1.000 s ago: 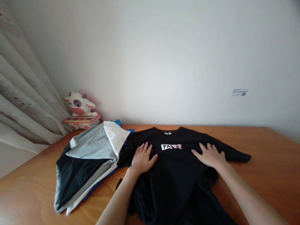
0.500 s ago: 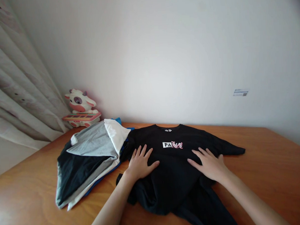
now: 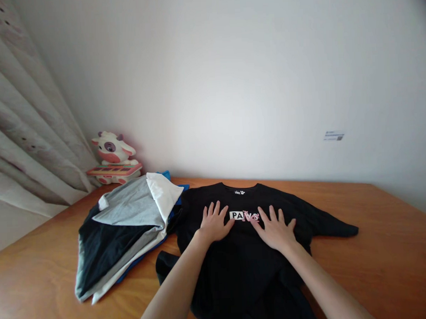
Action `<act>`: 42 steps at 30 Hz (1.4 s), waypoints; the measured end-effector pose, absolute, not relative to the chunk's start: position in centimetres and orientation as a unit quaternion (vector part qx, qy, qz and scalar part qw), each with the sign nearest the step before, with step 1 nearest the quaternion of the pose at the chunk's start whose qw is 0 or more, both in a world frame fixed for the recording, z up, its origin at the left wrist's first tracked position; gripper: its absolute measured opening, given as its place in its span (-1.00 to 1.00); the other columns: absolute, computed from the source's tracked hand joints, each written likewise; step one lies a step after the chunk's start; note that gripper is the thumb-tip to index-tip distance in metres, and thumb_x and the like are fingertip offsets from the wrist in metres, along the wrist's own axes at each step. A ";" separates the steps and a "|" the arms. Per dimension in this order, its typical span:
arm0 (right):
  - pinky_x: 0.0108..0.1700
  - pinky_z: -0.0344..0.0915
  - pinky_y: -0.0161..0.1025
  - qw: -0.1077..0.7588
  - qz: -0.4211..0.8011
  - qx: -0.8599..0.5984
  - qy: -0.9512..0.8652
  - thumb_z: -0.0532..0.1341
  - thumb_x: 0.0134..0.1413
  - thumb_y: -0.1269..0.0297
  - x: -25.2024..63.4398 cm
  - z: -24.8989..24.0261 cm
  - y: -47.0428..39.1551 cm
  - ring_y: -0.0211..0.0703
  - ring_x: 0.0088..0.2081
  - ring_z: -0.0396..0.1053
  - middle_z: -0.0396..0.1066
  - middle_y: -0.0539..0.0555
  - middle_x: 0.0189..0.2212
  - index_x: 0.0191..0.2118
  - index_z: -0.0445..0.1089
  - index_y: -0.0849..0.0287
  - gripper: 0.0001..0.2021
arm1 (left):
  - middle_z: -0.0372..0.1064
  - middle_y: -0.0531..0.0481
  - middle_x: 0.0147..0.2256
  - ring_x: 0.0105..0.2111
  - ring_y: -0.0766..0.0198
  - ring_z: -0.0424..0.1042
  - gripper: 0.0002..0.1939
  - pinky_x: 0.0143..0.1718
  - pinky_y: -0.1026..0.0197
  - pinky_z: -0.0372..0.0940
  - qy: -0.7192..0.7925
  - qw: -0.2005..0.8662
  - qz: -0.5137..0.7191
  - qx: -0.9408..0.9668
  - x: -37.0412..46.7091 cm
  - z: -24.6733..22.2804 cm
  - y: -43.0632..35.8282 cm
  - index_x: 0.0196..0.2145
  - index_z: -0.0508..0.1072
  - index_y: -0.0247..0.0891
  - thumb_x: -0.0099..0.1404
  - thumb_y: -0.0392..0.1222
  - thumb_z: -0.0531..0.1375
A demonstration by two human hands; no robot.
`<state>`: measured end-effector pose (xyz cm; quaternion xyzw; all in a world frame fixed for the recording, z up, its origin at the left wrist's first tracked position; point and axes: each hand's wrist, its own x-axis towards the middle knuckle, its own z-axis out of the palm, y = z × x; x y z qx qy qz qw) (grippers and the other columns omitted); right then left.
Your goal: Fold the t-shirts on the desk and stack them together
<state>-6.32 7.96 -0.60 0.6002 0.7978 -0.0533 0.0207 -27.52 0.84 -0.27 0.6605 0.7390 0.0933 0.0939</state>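
A black long-sleeved top lies front up across the table, its neckline toward the wall and a printed white and pink word on its chest. Its right-hand sleeve stretches out over the wood, and the lower part is bunched near me. My left hand rests flat on the chest, left of the print, fingers spread. On the other side, my right hand lies on the fabric with spread fingers, its thumb by the print's right end. Neither hand grips the cloth.
Left of the top lies a pile of grey, black, white and blue clothes. Behind it a cow toy with a keyboard stands against the wall. A curtain hangs at the left. The wooden table extends right.
Both hands have moved inward over the chest, closer to the print and to each other. The black top's lower part has shifted toward me, and the view has changed slightly.
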 end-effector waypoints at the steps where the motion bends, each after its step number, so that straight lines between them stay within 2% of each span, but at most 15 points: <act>1: 0.24 -0.13 0.61 0.032 -0.067 0.608 0.790 -0.15 0.32 -0.31 -6.8 -0.4 8.3 0.56 0.44 -0.17 -0.10 0.34 0.48 0.46 0.06 -0.01 -0.24 | -0.12 -0.24 0.48 0.46 -0.27 -0.15 -0.28 0.36 -0.43 -0.15 0.743 0.103 0.084 0.656 -27.4 -0.6 1.3 0.43 0.14 -0.16 0.45 0.24 -0.03; 4: 0.18 -0.11 0.65 0.039 -0.066 0.610 0.789 -0.03 0.25 -0.34 -8.3 0.9 9.7 0.68 0.29 0.14 0.23 0.49 0.31 0.30 0.34 0.14 -0.23 | 0.18 -0.37 0.35 0.35 -0.39 0.11 -0.33 0.25 -0.53 0.02 0.762 0.093 0.074 0.637 -26.9 -0.2 2.9 0.30 0.34 -0.26 0.40 0.20 0.03; 6: 0.22 -0.05 0.52 0.018 -0.048 0.600 0.798 -0.07 0.34 -0.18 -9.3 1.4 10.7 0.54 0.23 0.27 0.34 0.53 0.20 0.22 0.41 0.27 -0.31 | 0.32 -0.39 0.26 0.29 -0.30 0.25 -0.42 0.25 -0.39 0.13 0.765 0.068 0.085 0.634 -26.4 0.4 4.3 0.19 0.44 -0.34 0.43 0.09 0.00; 9: 0.34 -0.06 0.23 -0.013 -0.037 0.567 0.823 -0.14 0.43 0.00 -10.5 0.6 11.6 0.24 0.40 0.07 0.15 0.41 0.38 0.38 0.20 0.23 -0.39 | 0.13 -0.26 0.39 0.40 -0.09 0.07 -0.44 0.38 -0.16 0.01 0.727 0.044 0.108 0.676 -25.8 0.1 6.7 0.29 0.33 -0.34 0.49 -0.03 -0.07; 12: 0.41 -0.19 0.20 -0.009 -0.051 0.543 0.838 -0.11 0.42 -0.04 -10.7 -1.5 11.6 0.10 0.48 -0.16 -0.08 0.25 0.49 0.47 0.03 0.09 -0.37 | -0.10 -0.18 0.47 0.46 -0.05 -0.12 -0.35 0.42 -0.16 -0.08 0.683 0.048 0.118 0.719 -25.7 -1.5 8.4 0.42 0.13 -0.31 0.49 0.04 -0.06; 18: 0.43 -0.31 0.25 -0.023 -0.074 0.535 0.841 -0.12 0.42 -0.03 -10.1 -2.9 11.8 0.10 0.50 -0.24 -0.15 0.27 0.50 0.48 0.01 0.11 -0.36 | -0.03 -0.15 0.46 0.45 -0.10 -0.08 -0.35 0.40 -0.37 -0.16 0.656 0.076 0.106 0.744 -25.9 -3.1 9.9 0.43 0.12 -0.20 0.49 0.07 -0.09; 22: 0.42 -0.33 0.27 -0.029 -0.089 0.527 0.845 -0.09 0.40 -0.10 -10.1 -3.0 12.8 0.10 0.50 -0.24 -0.16 0.24 0.50 0.48 0.01 0.07 -0.34 | 0.05 -0.21 0.43 0.43 -0.16 -0.02 -0.38 0.38 -0.40 -0.12 0.681 0.072 0.139 0.715 -25.6 -2.9 10.6 0.40 0.19 -0.25 0.47 0.00 -0.04; 26: 0.39 -0.13 0.20 -0.089 -0.052 0.516 0.851 -0.05 0.40 -0.09 -10.1 -3.1 13.7 0.16 0.45 -0.05 0.03 0.30 0.45 0.40 0.17 0.20 -0.36 | 0.23 -0.24 0.32 0.32 -0.06 0.19 -0.51 0.33 -0.15 0.13 0.688 0.029 0.187 0.700 -26.1 -2.1 9.6 0.26 0.36 -0.29 0.44 -0.17 0.01; 30: 0.19 0.19 -0.03 -0.145 -0.009 0.499 0.854 -0.11 0.45 0.15 -9.6 -2.0 12.8 0.08 0.16 0.34 0.42 0.30 0.14 0.10 0.45 0.23 -0.54 | 0.39 -0.24 0.11 0.09 -0.07 0.41 -0.61 0.12 -0.08 0.35 0.683 0.035 0.103 0.722 -26.8 0.5 5.3 0.10 0.47 -0.25 0.39 -0.16 0.08; 32: 0.11 0.25 -0.04 -0.135 -0.012 0.481 0.866 -0.07 0.43 0.15 -8.9 -1.3 11.3 0.07 0.06 0.40 0.47 0.27 0.05 0.02 0.49 0.20 -0.58 | 0.40 -0.24 0.10 0.05 -0.07 0.44 -0.62 0.07 -0.09 0.38 0.683 0.048 0.076 0.725 -27.0 1.8 2.0 0.11 0.46 -0.22 0.41 -0.14 0.06; 34: 0.13 0.24 -0.01 -0.132 0.002 0.468 0.874 -0.04 0.42 0.14 -7.7 -0.7 9.2 0.11 0.11 0.38 0.44 0.28 0.11 0.04 0.48 0.19 -0.59 | 0.37 -0.25 0.17 0.07 -0.08 0.45 -0.57 0.10 -0.10 0.38 0.684 0.070 0.076 0.723 -27.0 2.7 -1.6 0.18 0.42 -0.21 0.46 -0.09 0.01; 36: 0.24 0.16 0.10 -0.126 0.026 0.472 0.872 -0.04 0.42 0.11 -6.3 -0.7 6.8 0.17 0.23 0.29 0.36 0.30 0.23 0.16 0.44 0.18 -0.55 | 0.28 -0.30 0.29 0.20 -0.18 0.37 -0.45 0.18 -0.20 0.30 0.698 0.098 0.062 0.706 -27.2 2.8 -4.7 0.30 0.33 -0.23 0.48 0.03 -0.02; 38: 0.31 0.04 0.24 -0.090 0.027 0.500 0.861 -0.03 0.39 -0.02 -5.1 -1.0 4.8 0.26 0.32 0.20 0.29 0.34 0.30 0.29 0.34 0.17 -0.45 | 0.09 -0.29 0.41 0.35 -0.35 0.14 -0.34 0.27 -0.37 0.15 0.718 0.127 0.036 0.683 -27.7 2.4 -6.8 0.40 0.22 -0.20 0.45 0.12 0.01; 40: 0.35 -0.07 0.35 -0.040 -0.001 0.533 0.845 -0.03 0.34 -0.19 -4.4 -1.7 3.6 0.34 0.38 0.11 0.21 0.40 0.35 0.38 0.23 0.20 -0.29 | -0.10 -0.20 0.47 0.42 -0.42 -0.11 -0.28 0.31 -0.47 -0.01 0.720 0.149 0.021 0.677 -28.5 1.7 -7.6 0.45 0.11 -0.14 0.42 0.10 0.05; 42: 0.39 -0.17 0.39 -0.018 -0.037 0.547 0.836 -0.04 0.29 -0.30 -4.4 -2.4 3.4 0.37 0.43 -0.01 0.12 0.42 0.39 0.41 0.18 0.25 -0.17 | -0.23 -0.14 0.49 0.45 -0.38 -0.24 -0.28 0.35 -0.47 -0.11 0.709 0.160 0.020 0.687 -29.6 1.0 -7.4 0.47 0.03 -0.11 0.42 0.02 0.04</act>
